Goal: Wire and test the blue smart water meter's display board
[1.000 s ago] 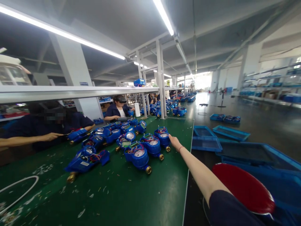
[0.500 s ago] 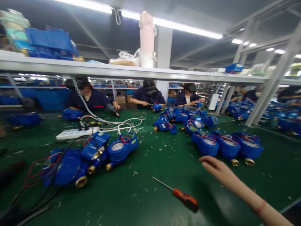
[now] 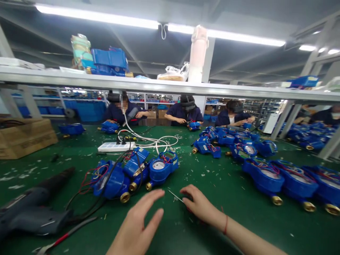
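My left hand (image 3: 138,221) is held over the green table at the bottom middle, thumb and fingers apart, with nothing in it. Just to its right, my right hand (image 3: 200,205) has its fingers curled around a screwdriver. The thin metal shaft of the screwdriver (image 3: 175,196) points left and away from me, and its handle is almost wholly hidden under the hand. Beyond my hands sits a blue water meter (image 3: 162,168) with a round dial and brass end. Against it on the left lie more blue meters (image 3: 111,182) with red wires and a black cable across them.
A dark heat gun or drill-like tool (image 3: 34,209) lies at left. White power strip (image 3: 115,146), cardboard box (image 3: 26,138) and scattered scraps are on the table. Several blue meters (image 3: 265,179) stand at right. An overhead shelf (image 3: 148,84) crosses above; co-workers (image 3: 187,111) sit opposite.
The view has swung left. My right hand has come from beside the right-hand meters to the screwdriver, which has shifted left across the table. My left hand has entered the view.
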`<state>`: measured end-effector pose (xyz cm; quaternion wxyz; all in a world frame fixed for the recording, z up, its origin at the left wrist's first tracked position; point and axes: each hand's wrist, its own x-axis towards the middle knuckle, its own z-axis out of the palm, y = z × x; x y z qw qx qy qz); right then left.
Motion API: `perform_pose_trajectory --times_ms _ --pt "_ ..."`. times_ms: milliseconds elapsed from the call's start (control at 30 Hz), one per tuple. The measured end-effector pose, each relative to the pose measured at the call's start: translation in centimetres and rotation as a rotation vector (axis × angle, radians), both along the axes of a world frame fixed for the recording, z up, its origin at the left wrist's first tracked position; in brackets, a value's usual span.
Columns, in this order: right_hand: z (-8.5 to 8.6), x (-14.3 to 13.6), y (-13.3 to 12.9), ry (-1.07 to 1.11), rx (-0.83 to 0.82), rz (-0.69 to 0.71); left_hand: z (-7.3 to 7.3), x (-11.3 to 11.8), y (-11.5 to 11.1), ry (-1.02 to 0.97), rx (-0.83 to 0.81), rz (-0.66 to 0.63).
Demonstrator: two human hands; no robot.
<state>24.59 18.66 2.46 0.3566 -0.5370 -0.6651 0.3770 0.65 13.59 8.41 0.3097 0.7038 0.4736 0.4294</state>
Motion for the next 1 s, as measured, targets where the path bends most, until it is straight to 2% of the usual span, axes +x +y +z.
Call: perform_pose_trajectory --times_ms 67,133,200,267,333,500,667,733,833,1000 --pt "0.0 -1.9 1.9 0.149 -0.063 -0.054 0.9 0.1 4.6 0.153 0.14 0.123" --pt "0.0 -3.8 3.4 0.315 -0.143 -0.103 1.2 0.7 9.0 0.188 0.156 0.16" --pt "0.1 -5.6 4.5 0.484 -0.214 -0.149 0.9 1.6 12.5 0.203 0.125 0.186" --pt "0.3 -7.1 5.3 0.642 -0.273 -0.175 0.2 2.5 14.7 0.213 0.064 0.207" --pt "0.5 -8.0 6.0 0.776 -0.327 -0.197 -0.7 3.3 15.6 0.209 0.001 0.226" --pt "1.0 -8.0 7.0 1.003 -0.44 -0.272 -2.0 4.5 15.4 0.145 -0.205 0.237" --pt "1.5 -7.7 6.5 1.07 -0.491 -0.242 -1.6 4.3 13.9 -0.06 -0.4 0.171" --pt "1.9 -7.6 5.6 1.08 -0.479 -0.237 -1.3 4.1 12.6 -0.15 -0.425 0.13" --pt "3.0 -6.5 3.1 1.076 -0.434 -0.205 -1.3 4.1 9.8 -0.222 -0.415 0.137" --pt "4.7 -2.8 -2.0 0.974 -0.263 -0.086 -1.4 5.7 5.0 -0.409 -0.437 0.15"
